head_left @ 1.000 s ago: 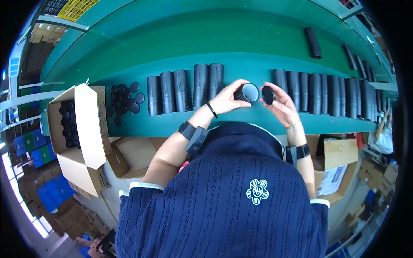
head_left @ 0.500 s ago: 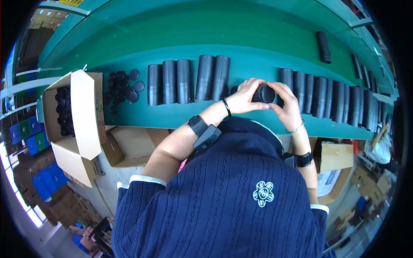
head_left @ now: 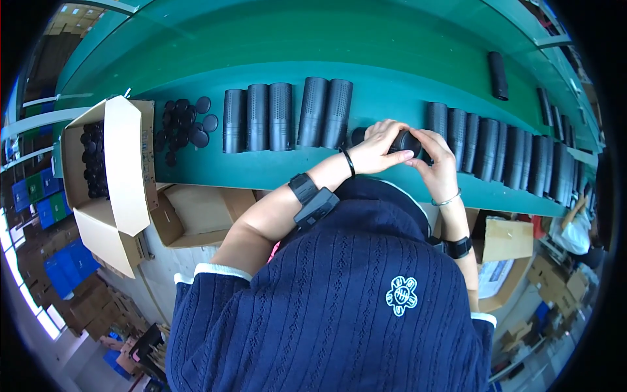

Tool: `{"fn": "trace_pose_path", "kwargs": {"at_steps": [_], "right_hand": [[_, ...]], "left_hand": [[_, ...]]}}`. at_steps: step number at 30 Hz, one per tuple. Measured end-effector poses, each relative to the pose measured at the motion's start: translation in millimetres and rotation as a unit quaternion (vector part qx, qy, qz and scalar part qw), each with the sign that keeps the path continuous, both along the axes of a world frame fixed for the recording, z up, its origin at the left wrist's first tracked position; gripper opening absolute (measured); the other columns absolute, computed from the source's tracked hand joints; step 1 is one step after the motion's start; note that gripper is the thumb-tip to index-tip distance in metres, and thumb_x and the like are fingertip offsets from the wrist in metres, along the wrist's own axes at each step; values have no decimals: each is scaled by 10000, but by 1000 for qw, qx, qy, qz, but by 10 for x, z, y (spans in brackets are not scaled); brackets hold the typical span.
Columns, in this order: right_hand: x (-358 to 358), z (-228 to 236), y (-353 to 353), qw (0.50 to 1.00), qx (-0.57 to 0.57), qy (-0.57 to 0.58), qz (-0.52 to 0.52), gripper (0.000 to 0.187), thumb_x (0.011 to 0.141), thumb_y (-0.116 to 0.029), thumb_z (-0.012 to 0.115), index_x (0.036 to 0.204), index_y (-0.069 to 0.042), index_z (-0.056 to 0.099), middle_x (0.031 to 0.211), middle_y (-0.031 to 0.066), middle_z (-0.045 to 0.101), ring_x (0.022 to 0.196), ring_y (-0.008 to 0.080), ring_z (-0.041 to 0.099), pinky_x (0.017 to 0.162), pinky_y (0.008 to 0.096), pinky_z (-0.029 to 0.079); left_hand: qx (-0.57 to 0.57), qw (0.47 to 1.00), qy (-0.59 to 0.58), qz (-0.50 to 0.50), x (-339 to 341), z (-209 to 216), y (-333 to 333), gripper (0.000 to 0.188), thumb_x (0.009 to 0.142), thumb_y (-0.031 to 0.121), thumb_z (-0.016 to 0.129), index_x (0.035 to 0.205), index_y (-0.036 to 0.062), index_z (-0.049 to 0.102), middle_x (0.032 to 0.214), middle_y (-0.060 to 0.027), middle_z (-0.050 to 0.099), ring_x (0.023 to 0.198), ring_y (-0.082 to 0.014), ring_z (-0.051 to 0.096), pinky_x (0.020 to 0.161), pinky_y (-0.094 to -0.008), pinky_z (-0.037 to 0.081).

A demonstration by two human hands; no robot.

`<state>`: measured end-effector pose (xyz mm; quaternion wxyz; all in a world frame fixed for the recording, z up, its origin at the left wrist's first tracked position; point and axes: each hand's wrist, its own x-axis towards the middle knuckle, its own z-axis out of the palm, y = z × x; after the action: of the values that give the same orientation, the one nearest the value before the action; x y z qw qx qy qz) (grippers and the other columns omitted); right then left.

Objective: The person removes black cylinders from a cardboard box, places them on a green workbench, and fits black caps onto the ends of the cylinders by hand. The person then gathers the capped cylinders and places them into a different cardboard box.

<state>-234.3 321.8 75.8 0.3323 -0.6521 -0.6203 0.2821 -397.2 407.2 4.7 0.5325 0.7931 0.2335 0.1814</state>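
Observation:
Between my hands is a black cylinder (head_left: 407, 142), its round end turned up toward me; fingers hide most of its body. My left hand (head_left: 381, 149) wraps it from the left, thumb lying at the rim of the round end. From the right, my right hand (head_left: 436, 163) closes on it with fingers over the top and thumb below. A dark rounded piece (head_left: 357, 136) peeks out left of my left hand; whether it belongs to the held cylinder I cannot tell. Black perforated cylinders (head_left: 279, 117) lie in a row to the left.
Another long row of black cylinders (head_left: 488, 150) runs right along the green table (head_left: 196, 171). Loose black round caps (head_left: 199, 137) lie at left beside an open cardboard box (head_left: 124, 170) of similar caps. One cylinder (head_left: 498, 75) lies farther back. An open carton (head_left: 199, 215) stands below the table edge.
Both hands and the cylinder have shifted slightly, and the round end is tilted a little more to the right, with fingers covering more of it. The view has moved slightly.

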Motion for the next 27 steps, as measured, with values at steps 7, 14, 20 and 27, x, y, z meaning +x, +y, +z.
{"fn": "trace_pose_path", "kwargs": {"at_steps": [7, 14, 20, 27], "right_hand": [[-36, 9, 26, 999, 28, -29, -2, 546, 613, -23, 765, 1140, -49, 626, 1135, 132, 605, 1060, 290, 575, 902, 354, 471], [-62, 112, 48, 998, 4, -63, 18, 549, 613, -17, 765, 1142, -35, 623, 1141, 135, 597, 1063, 292, 575, 898, 350, 471], [-37, 19, 25, 1000, 16, -19, 5, 558, 594, 17, 759, 1134, -27, 625, 1140, 136, 600, 1066, 282, 581, 905, 339, 472], [-83, 84, 64, 998, 2, -57, 1, 553, 585, 7, 770, 1120, -22, 631, 1119, 136, 607, 1038, 285, 593, 885, 336, 481]], "left_hand": [[8, 1000, -1, -5, -16, 19, 28, 609, 876, 438, 582, 1290, 32, 394, 1244, -194, 451, 1167, -368, 423, 1006, -461, 304], [0, 1000, -6, 0, -32, 7, 35, 604, 868, 423, 600, 1279, 26, 408, 1226, -190, 468, 1153, -361, 438, 991, -448, 326], [4, 1000, -15, -6, -31, -8, 50, 609, 861, 426, 609, 1276, 27, 411, 1220, -190, 471, 1141, -360, 443, 982, -445, 335], [10, 1000, -19, -1, -36, 5, 54, 597, 857, 416, 617, 1262, 24, 419, 1213, -189, 478, 1137, -359, 450, 986, -449, 335]]}}
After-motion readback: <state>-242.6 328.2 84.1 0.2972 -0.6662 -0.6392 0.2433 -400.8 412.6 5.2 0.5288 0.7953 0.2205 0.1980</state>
